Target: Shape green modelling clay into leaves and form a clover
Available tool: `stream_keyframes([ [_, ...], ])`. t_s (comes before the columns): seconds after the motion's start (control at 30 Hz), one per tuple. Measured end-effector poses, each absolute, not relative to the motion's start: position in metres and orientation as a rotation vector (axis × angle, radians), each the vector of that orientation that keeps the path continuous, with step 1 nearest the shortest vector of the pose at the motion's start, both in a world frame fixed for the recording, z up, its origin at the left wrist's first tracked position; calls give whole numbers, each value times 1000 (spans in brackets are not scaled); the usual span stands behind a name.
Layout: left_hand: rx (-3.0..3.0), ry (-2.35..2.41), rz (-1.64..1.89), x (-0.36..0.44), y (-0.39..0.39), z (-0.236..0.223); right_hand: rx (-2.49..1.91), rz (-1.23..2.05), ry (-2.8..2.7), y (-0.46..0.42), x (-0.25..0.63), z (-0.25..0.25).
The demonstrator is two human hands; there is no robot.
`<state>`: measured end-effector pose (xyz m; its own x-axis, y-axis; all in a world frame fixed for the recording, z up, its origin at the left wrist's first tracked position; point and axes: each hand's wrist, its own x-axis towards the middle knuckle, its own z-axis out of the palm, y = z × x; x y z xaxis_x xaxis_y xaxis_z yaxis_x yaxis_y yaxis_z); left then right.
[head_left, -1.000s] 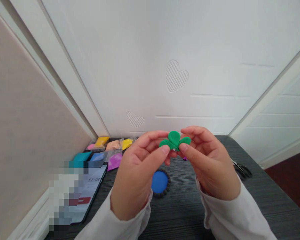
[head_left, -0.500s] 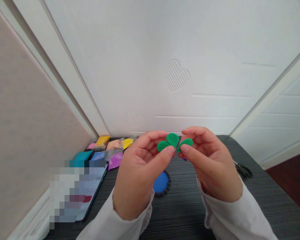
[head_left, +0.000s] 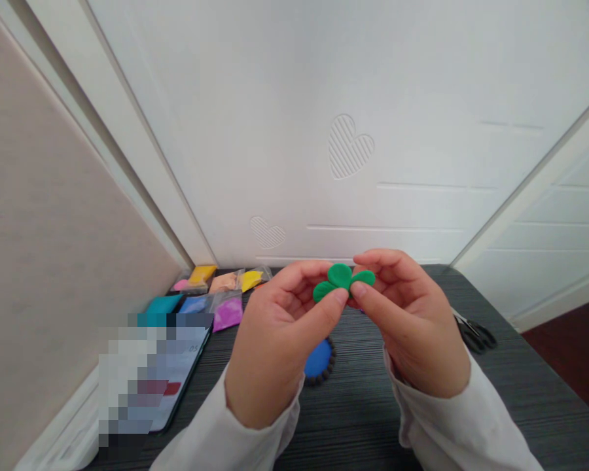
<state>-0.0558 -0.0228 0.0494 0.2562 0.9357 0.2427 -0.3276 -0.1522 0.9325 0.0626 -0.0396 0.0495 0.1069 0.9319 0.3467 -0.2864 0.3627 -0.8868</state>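
Between my thumbs and fingers, above the table, are green clay leaves that look like a clover. My left hand (head_left: 285,327) pinches a pair of joined green clay leaves (head_left: 339,275), one upright and one pointing left. In my right hand (head_left: 405,314) a single green clay leaf (head_left: 364,279) is pinched, its inner end meeting the pair in the middle. Both thumbs cover the point where the leaves come together, so I cannot tell whether they are stuck. Below the left wrist lies a blue disc with a dark beaded rim (head_left: 319,361), partly hidden.
Small bags of coloured clay, such as purple (head_left: 228,313) and yellow (head_left: 252,280), lie at the back left of the dark table (head_left: 353,418). A phone (head_left: 186,366) rests at the left. Scissors (head_left: 476,335) lie right of my right hand. A white panel (head_left: 294,131) rises behind.
My hands have come slightly closer together. The right leaf has moved left, closing the small gap to the pair of leaves.
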Motion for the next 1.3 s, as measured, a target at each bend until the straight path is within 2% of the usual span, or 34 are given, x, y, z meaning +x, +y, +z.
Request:
stream_keyframes([
  [0.33,1164,634,1233,-57,-19,49,-703,1100,-1122,-41,67,51],
  [1.3,1059,602,1272,-55,-18,51,-803,931,-1152,-39,62,49],
])
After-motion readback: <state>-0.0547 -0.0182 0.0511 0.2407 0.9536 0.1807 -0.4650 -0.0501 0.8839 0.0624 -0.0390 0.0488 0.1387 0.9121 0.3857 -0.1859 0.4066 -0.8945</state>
